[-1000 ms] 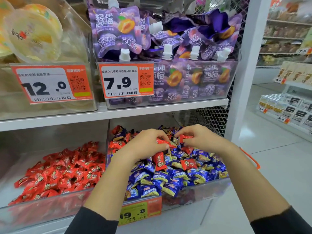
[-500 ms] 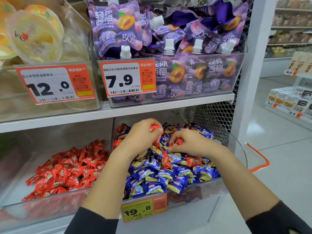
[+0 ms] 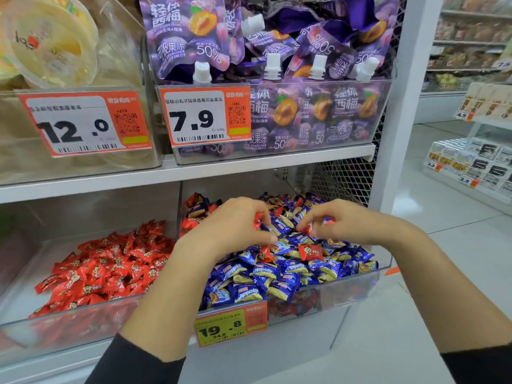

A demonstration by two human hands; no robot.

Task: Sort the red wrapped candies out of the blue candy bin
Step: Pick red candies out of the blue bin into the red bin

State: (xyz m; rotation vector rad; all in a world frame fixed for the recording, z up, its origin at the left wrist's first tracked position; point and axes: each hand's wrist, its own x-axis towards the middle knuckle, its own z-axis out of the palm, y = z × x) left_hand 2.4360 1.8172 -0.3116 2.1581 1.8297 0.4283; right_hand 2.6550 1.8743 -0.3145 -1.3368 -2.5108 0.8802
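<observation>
A clear bin (image 3: 360, 284) on the lower shelf holds blue and gold wrapped candies (image 3: 249, 275) with red wrapped candies mixed in. One red candy (image 3: 310, 252) lies on top near the middle, another (image 3: 264, 254) just left of it, more at the back left (image 3: 191, 221). My left hand (image 3: 235, 225) is over the bin's left half, fingers curled round red candy that shows at its fingertips. My right hand (image 3: 346, 224) is over the middle back, fingers curled, pinching a red candy against the pile.
A second clear bin (image 3: 83, 322) to the left holds only red wrapped candies (image 3: 110, 267). An orange price tag (image 3: 231, 327) hangs on the blue bin's front. The shelf above carries purple spouted pouches (image 3: 277, 65) and jelly cups (image 3: 47, 42). An aisle and more shelves (image 3: 471, 156) lie to the right.
Both hands have moved toward the back of the blue candy bin and stayed curled on red candies. The camera has moved closer and slightly left.
</observation>
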